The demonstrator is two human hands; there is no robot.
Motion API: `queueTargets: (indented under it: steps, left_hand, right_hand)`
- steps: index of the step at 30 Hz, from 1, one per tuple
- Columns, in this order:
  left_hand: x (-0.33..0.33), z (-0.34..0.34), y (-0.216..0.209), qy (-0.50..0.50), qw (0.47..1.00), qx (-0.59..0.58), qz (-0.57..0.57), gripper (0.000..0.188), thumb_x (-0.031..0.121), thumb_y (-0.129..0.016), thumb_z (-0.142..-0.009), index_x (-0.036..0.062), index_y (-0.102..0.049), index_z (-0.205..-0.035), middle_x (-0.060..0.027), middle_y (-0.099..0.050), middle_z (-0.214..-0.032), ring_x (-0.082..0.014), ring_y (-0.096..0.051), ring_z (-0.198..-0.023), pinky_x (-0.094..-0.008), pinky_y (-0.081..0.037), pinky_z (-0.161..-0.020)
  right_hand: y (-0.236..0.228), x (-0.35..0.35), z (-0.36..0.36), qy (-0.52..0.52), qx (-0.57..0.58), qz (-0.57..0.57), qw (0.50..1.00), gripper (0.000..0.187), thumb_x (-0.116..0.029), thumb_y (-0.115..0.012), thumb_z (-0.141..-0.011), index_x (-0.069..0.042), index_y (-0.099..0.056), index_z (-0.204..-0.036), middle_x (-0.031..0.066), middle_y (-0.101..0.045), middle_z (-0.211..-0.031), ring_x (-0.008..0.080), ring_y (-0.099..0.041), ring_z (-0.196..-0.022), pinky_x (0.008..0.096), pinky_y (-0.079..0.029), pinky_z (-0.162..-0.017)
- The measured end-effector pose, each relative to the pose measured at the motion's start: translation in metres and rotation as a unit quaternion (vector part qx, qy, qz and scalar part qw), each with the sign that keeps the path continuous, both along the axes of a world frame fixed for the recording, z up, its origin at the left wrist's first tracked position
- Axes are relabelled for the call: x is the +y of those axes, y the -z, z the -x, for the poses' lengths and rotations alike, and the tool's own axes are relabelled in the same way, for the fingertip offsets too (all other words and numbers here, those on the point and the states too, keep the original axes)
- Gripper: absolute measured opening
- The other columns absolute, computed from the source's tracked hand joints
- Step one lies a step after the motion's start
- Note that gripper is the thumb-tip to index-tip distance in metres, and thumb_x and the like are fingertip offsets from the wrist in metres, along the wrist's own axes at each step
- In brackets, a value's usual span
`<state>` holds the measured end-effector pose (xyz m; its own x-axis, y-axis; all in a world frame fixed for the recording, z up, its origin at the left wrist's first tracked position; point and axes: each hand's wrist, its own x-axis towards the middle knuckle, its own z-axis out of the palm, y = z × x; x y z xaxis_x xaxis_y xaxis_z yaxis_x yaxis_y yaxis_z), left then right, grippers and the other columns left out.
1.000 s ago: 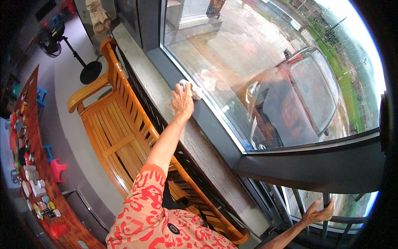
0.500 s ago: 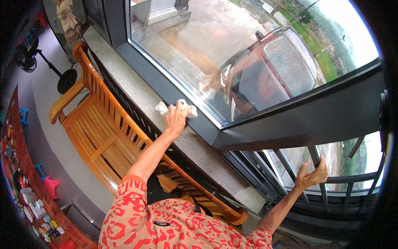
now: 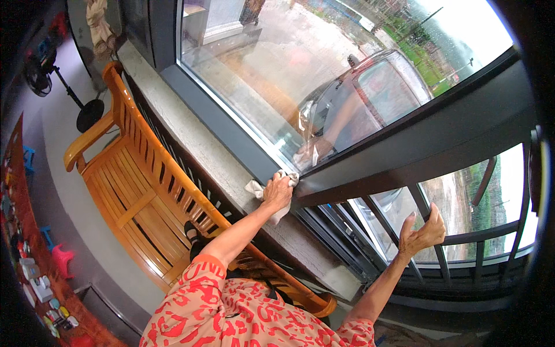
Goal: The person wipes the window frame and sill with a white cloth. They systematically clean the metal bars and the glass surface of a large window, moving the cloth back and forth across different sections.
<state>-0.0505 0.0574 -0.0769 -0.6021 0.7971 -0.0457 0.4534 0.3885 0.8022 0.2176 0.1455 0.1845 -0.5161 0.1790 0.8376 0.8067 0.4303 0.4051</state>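
Observation:
My left hand (image 3: 278,193) is closed on a crumpled white cloth (image 3: 255,188) and presses it against the corner of the dark grey window frame (image 3: 225,127). Part of the cloth sticks out on both sides of the fingers, and a tail hangs over the sill. Above it stands the large glass pane (image 3: 254,75), wet with drops and showing a reflection of my arm. Off to the right, my right hand (image 3: 423,232) grips a dark metal window bar (image 3: 419,196), thumb and fingers on either side of it.
A grey stone sill (image 3: 173,121) runs below the frame. Along it stands a varnished wooden bench (image 3: 139,196), close to my body. A black stand fan (image 3: 89,113) and a pink stool (image 3: 62,260) are at the left. Through the glass, a dark red car (image 3: 387,87) shows outside.
My left hand has slid the cloth right and down along the frame into its corner. My right hand stays at the bar, and the view has shifted slightly.

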Motion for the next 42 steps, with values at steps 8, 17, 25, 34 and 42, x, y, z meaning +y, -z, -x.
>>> queueTargets:
  steps: [8, 17, 25, 34, 42]
  left_hand:
    - [0.004, 0.005, -0.048, 0.010, 0.982, -0.108, -0.153, 0.023, 0.020, -0.058, -0.087, 0.0115, -0.066, -0.106, -0.0169, -0.061, -0.100, -0.0364, -0.060, -0.092, -0.0421, -0.048, -0.079]
    - [0.005, -0.001, -0.184, 0.051, 0.869, -0.171, -0.461, 0.031, 0.004, -0.063, -0.087, 0.0107, -0.065, -0.117, -0.0122, -0.059, -0.107, -0.0245, -0.061, -0.098, -0.0354, -0.050, -0.083]
    - [0.006, -0.006, -0.171, 0.046, 0.884, -0.025, -0.464, 0.042, 0.004, -0.060, -0.084, 0.0165, -0.062, -0.123, -0.0157, -0.055, -0.109, -0.0359, -0.057, -0.098, -0.0436, -0.048, -0.084]
    - [-0.008, -0.013, -0.086, 0.005, 0.943, -0.085, -0.321, 0.033, 0.013, -0.058, -0.089, 0.0114, -0.060, -0.123, -0.0156, -0.059, -0.115, -0.0349, -0.058, -0.104, -0.0401, -0.047, -0.087]
    - [-0.014, -0.012, -0.170, 0.072, 0.886, -0.119, -0.442, 0.031, 0.015, -0.058, -0.093, 0.0073, -0.059, -0.123, -0.0139, -0.060, -0.117, -0.0273, -0.059, -0.108, -0.0349, -0.047, -0.090]
  right_hand:
    - [0.002, 0.000, -0.001, 0.014, 0.015, 0.011, 1.000, 0.047, -0.033, -0.058, -0.079, -0.012, -0.057, -0.121, 0.0073, -0.059, -0.109, 0.0267, -0.053, -0.102, 0.0433, -0.031, -0.090]
    - [0.003, -0.001, 0.001, 0.010, 0.017, 0.008, 1.000, 0.047, -0.031, -0.057, -0.079, -0.014, -0.056, -0.124, 0.0066, -0.060, -0.108, 0.0239, -0.052, -0.102, 0.0417, -0.030, -0.092]
    - [0.000, -0.003, 0.004, -0.002, 0.020, 0.013, 1.000, 0.050, -0.032, -0.061, -0.075, -0.012, -0.056, -0.120, 0.0087, -0.058, -0.107, 0.0274, -0.050, -0.101, 0.0437, -0.030, -0.090]
    - [-0.002, -0.007, 0.008, -0.004, 0.031, 0.027, 0.999, 0.049, -0.031, -0.061, -0.073, -0.011, -0.056, -0.118, 0.0093, -0.057, -0.105, 0.0280, -0.049, -0.102, 0.0435, -0.029, -0.090]
    - [-0.001, -0.009, 0.007, -0.026, 0.042, 0.037, 0.998, 0.052, -0.030, -0.062, -0.070, -0.010, -0.058, -0.118, 0.0104, -0.057, -0.105, 0.0277, -0.050, -0.100, 0.0428, -0.027, -0.089]
